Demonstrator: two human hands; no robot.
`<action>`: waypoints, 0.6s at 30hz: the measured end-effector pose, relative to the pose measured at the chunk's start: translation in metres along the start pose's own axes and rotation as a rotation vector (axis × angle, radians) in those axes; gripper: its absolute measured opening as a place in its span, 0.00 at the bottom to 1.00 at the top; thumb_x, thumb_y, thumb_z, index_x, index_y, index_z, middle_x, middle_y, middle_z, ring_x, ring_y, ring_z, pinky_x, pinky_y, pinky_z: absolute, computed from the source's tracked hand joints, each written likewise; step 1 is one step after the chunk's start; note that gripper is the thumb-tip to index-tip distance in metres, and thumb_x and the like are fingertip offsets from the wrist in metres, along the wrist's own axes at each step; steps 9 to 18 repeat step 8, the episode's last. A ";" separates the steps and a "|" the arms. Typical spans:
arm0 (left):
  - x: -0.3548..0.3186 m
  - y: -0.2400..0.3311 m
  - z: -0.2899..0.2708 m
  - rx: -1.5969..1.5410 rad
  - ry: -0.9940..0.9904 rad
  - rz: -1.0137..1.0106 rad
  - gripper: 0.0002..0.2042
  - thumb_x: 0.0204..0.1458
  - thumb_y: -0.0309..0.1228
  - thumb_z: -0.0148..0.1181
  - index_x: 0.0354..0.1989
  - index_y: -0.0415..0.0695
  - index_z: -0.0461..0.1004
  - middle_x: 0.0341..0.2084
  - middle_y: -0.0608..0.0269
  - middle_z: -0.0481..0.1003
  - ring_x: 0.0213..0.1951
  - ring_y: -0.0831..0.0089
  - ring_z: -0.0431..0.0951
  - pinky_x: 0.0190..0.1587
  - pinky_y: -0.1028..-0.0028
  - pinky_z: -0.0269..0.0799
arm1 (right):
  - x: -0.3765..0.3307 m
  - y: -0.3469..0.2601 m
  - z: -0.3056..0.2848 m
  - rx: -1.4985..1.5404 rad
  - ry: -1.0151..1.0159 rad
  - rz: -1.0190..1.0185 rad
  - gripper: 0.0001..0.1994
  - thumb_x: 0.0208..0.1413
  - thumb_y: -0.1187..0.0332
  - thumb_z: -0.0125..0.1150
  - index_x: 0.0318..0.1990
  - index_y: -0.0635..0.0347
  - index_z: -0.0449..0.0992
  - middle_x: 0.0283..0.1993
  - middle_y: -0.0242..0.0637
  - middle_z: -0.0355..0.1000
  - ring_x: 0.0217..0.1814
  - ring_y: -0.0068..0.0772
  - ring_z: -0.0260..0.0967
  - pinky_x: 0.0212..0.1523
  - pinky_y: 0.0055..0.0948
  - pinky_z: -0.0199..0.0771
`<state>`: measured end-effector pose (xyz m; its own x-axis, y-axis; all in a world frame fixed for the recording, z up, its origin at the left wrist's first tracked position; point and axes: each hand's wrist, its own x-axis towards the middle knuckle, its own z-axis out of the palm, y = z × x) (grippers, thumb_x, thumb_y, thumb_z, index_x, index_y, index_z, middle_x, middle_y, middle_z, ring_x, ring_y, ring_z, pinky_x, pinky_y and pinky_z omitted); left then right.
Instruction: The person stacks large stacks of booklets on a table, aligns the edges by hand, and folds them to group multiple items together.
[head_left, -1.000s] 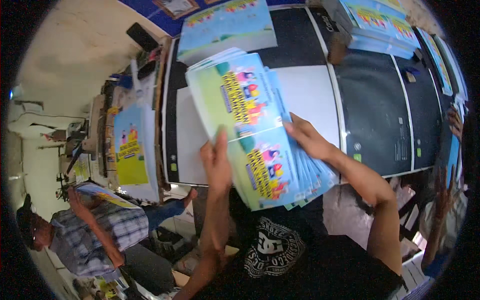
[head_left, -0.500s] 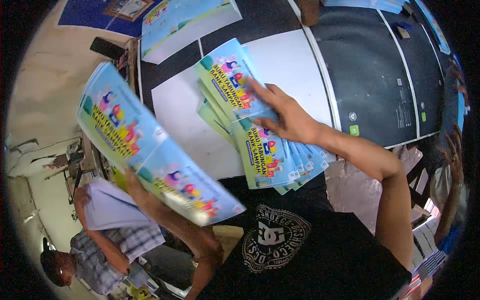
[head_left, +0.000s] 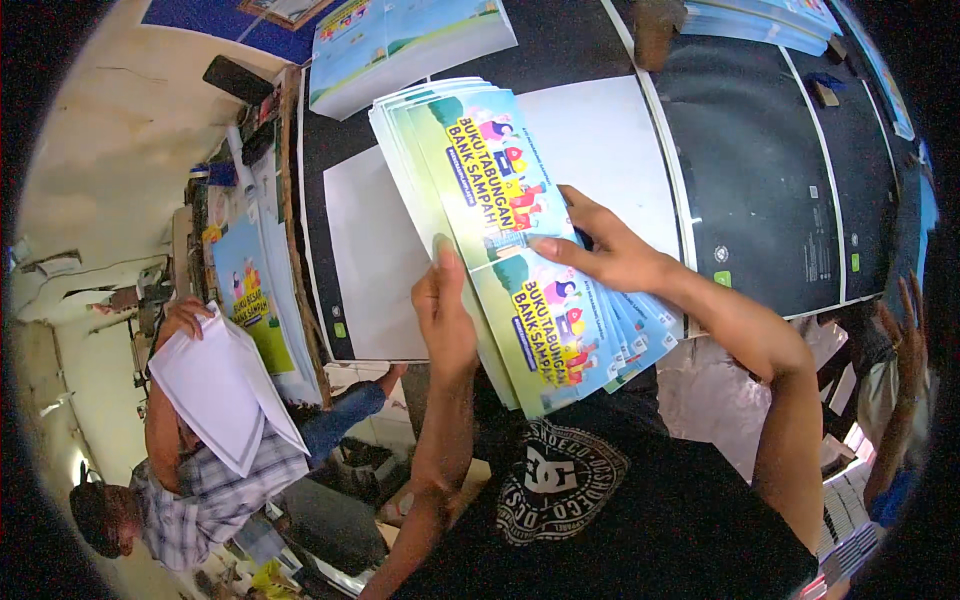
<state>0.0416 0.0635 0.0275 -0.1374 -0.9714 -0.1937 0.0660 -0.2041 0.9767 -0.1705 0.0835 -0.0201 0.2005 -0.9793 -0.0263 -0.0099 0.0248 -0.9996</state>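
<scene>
A fanned stack of glossy printed cover sheets (head_left: pixel 492 240), blue and green with cartoon pictures, is held over the table in front of me. My left hand (head_left: pixel 445 315) grips its left edge, thumb on top and fingers mostly underneath. From the right, my right hand (head_left: pixel 615 250) holds the stack with its thumb lying on the top sheet; the other fingers are partly hidden. Edges of several sheets spread out at the upper left and lower right. Beneath lies a large plain white sheet (head_left: pixel 375 265).
A thick pile of similar prints (head_left: pixel 420 65) stands at the back left, another pile (head_left: pixel 755 25) at the back right. Dark boards (head_left: pixel 740 150) cover the table's right side. At left, a person in a checked shirt (head_left: pixel 215 505) handles white paper (head_left: pixel 215 385).
My left hand has swung right, bringing the printed sheet it held apart onto the stack in my right hand. The person at left has lowered the white paper, and more of the table's left edge shows.
</scene>
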 end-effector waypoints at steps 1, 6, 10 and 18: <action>0.001 0.001 0.000 0.002 0.001 -0.002 0.21 0.71 0.42 0.48 0.43 0.32 0.78 0.35 0.63 0.80 0.36 0.81 0.76 0.39 0.77 0.71 | 0.000 0.001 -0.001 0.009 -0.009 0.000 0.31 0.64 0.48 0.61 0.61 0.69 0.72 0.66 0.57 0.62 0.69 0.53 0.63 0.69 0.42 0.63; 0.003 0.015 -0.021 0.067 0.144 -0.013 0.20 0.70 0.41 0.51 0.44 0.33 0.79 0.36 0.61 0.80 0.36 0.79 0.77 0.40 0.77 0.73 | 0.002 -0.001 0.000 0.001 -0.030 -0.013 0.33 0.64 0.50 0.62 0.65 0.68 0.68 0.67 0.55 0.61 0.69 0.51 0.63 0.70 0.41 0.62; 0.004 0.022 -0.033 0.026 0.092 0.015 0.21 0.68 0.43 0.53 0.45 0.34 0.80 0.36 0.60 0.81 0.36 0.78 0.78 0.41 0.76 0.73 | 0.002 0.001 0.003 0.142 -0.031 0.013 0.37 0.63 0.51 0.64 0.71 0.66 0.60 0.71 0.54 0.59 0.71 0.50 0.61 0.71 0.41 0.60; 0.004 0.022 -0.033 0.026 0.092 0.015 0.21 0.68 0.43 0.53 0.45 0.34 0.80 0.36 0.60 0.81 0.36 0.78 0.78 0.41 0.76 0.73 | 0.002 0.001 0.003 0.142 -0.031 0.013 0.37 0.63 0.51 0.64 0.71 0.66 0.60 0.71 0.54 0.59 0.71 0.50 0.61 0.71 0.41 0.60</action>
